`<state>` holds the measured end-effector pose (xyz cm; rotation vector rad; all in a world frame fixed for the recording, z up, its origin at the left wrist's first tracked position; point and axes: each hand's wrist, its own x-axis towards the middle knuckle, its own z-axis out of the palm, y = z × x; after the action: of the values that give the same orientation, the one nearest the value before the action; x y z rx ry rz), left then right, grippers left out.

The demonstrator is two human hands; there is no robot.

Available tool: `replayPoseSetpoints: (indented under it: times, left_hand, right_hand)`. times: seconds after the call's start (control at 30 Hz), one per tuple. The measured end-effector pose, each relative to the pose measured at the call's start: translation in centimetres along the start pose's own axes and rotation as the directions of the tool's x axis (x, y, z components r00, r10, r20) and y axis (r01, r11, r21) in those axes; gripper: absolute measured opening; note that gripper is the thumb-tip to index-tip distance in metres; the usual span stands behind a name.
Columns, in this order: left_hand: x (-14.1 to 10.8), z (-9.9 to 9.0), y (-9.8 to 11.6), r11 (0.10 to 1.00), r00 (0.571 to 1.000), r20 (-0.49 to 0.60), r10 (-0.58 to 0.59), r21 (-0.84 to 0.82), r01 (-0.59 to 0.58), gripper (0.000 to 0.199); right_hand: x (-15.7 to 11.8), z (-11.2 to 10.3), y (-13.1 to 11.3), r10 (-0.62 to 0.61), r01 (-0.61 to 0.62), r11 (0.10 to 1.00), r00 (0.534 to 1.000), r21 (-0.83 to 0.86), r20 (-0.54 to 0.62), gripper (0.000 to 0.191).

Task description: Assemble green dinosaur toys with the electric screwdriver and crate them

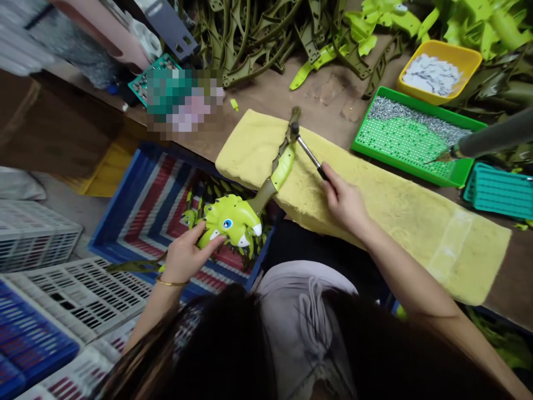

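Observation:
My left hand (186, 253) grips the light green dinosaur-head piece (233, 219), which has a blue eye and white horn tips. From this head a long olive and green arm reaches up onto the yellow foam pad (387, 205). My right hand (343, 200) is closed around the black handle of a small hammer (308, 151). The dark hammer head touches or hovers just over the upper part of the arm; which of the two cannot be made out.
A green basket of small metal pieces (416, 139) and a yellow tub of white pieces (437, 72) stand at the upper right. Olive parts (250, 39) are heaped at the back. Below the table edge, a blue crate (125, 211) holds green pieces. A dark pointed tool (491, 136) juts in from the right.

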<state>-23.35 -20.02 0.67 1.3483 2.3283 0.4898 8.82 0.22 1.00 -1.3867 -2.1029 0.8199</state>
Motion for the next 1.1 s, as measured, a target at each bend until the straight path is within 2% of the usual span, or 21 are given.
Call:
replayPoseSetpoints:
  times: [0.1, 0.17, 0.23, 0.3, 0.4, 0.47, 0.53, 0.63, 0.77, 0.87, 0.93, 1.0, 1.1]
  left_hand:
    - [0.2, -0.4, -0.1, 0.996, 1.000, 0.000, 0.027, 0.080, -0.027, 0.049]
    - [0.2, -0.4, -0.1, 0.995, 1.000, 0.008, 0.025, 0.096, -0.026, 0.051]
    - [0.2, -0.1, 0.2, 0.995, 1.000, 0.025, 0.013, 0.099, -0.015, 0.051]
    - [0.3, 0.8, 0.9, 0.997, 0.999, 0.032, 0.010, 0.076, -0.012, 0.049]
    - [0.5, 2.8, 2.6, 1.000, 1.000, 0.012, 0.001, -0.016, -0.001, 0.046]
    - [0.7, 4.3, 3.6, 0.996, 1.000, 0.005, -0.021, -0.088, 0.021, 0.045]
    - [0.7, 5.5, 4.2, 0.987, 0.999, 0.007, -0.038, -0.155, 0.038, 0.045]
    - [0.6, 6.4, 4.4, 0.977, 1.000, -0.009, -0.030, -0.210, 0.027, 0.046]
    - [0.4, 6.6, 3.8, 0.990, 0.999, -0.033, -0.012, -0.140, 0.007, 0.049]
    - [0.3, 7.1, 3.3, 0.998, 0.995, -0.091, 0.039, -0.045, -0.043, 0.054]
    - [0.1, 7.8, 2.9, 0.994, 0.980, -0.170, 0.106, 0.048, -0.099, 0.059]
    - [0.0, 8.6, 2.3, 0.978, 0.945, -0.267, 0.188, 0.140, -0.155, 0.062]
    - [0.0, 9.4, 1.4, 0.940, 0.863, -0.392, 0.319, 0.248, -0.234, 0.060]
  right_hand:
    - [-1.3, -0.6, -0.1, -0.045, 0.045, 0.999, 0.997, 0.007, -0.056, 0.045]
    - [-2.8, -0.8, 0.0, -0.169, 0.173, 0.985, 0.978, 0.027, -0.122, 0.045]
    - [-4.3, -0.6, 0.3, -0.271, 0.274, 0.962, 0.957, 0.010, -0.101, 0.045]
    - [-5.4, -0.5, 0.7, -0.287, 0.287, 0.958, 0.956, -0.008, -0.062, 0.044]
    - [-5.8, -0.8, 0.6, -0.269, 0.270, 0.963, 0.959, -0.004, -0.094, 0.047]
    - [-5.5, -1.6, -0.3, -0.319, 0.319, 0.948, 0.946, -0.008, -0.054, 0.051]
    - [-5.2, -2.5, -1.6, -0.381, 0.382, 0.923, 0.923, -0.032, 0.053, 0.054]
    - [-5.3, -3.3, -3.5, -0.453, 0.462, 0.886, 0.883, -0.049, 0.123, 0.060]
    - [-5.8, -1.9, -3.6, -0.534, 0.534, 0.845, 0.845, -0.018, 0.001, 0.071]
    - [-5.7, 0.4, -2.3, -0.477, 0.477, 0.879, 0.878, 0.001, 0.034, 0.056]
    - [-5.5, 1.3, -1.7, -0.413, 0.412, 0.911, 0.909, 0.026, 0.061, 0.045]
    - [-5.8, 1.0, -1.6, -0.386, 0.387, 0.920, 0.922, 0.065, -0.023, 0.046]
    - [-6.8, -0.8, -1.4, -0.350, 0.370, 0.922, 0.922, 0.114, -0.163, 0.053]
